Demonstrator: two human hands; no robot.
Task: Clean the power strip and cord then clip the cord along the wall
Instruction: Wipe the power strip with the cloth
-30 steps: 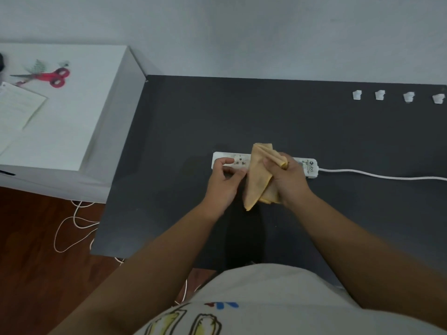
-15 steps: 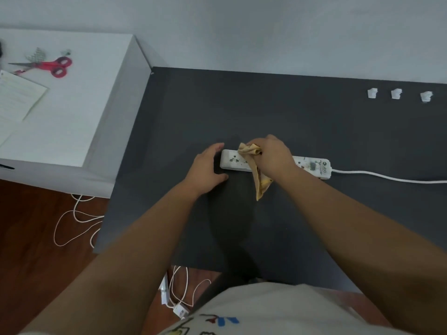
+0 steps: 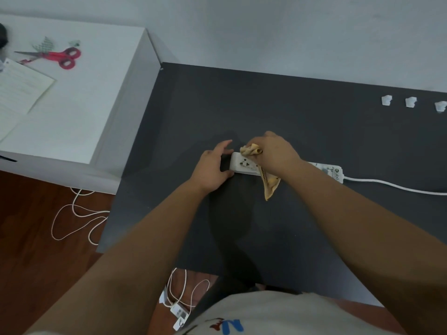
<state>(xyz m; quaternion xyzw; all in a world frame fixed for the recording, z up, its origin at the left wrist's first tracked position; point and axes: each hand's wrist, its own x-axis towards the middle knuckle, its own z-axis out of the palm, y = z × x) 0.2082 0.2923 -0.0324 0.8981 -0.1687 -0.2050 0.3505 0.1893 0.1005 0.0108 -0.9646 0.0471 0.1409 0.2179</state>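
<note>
Nearest the camera, both forearms reach out over the dark worktop [image 3: 314, 238] toward the white power strip [image 3: 244, 164], which lies flat near its middle with the cord [image 3: 391, 186] trailing off to the right edge. At the strip's left end the left hand [image 3: 211, 169] braces it, fingers spread apart with the thumb against the near edge and the fingertips beside the end, steadying rather than gripping. Just beyond, the right hand [image 3: 275, 153] is closed on a tan cloth [image 3: 269, 186], pressing a bunched part onto the strip's top by the leftmost socket while a loose tail hangs toward the viewer. Wiping the strip looks to be the step in hand, with the cord not yet cleaned; the next move calls for running the cloth rightward along the strip and onto the cord. Farther back, three small white clips [image 3: 410, 102] sit in a row near the wall [image 3: 290, 32], waiting.
</note>
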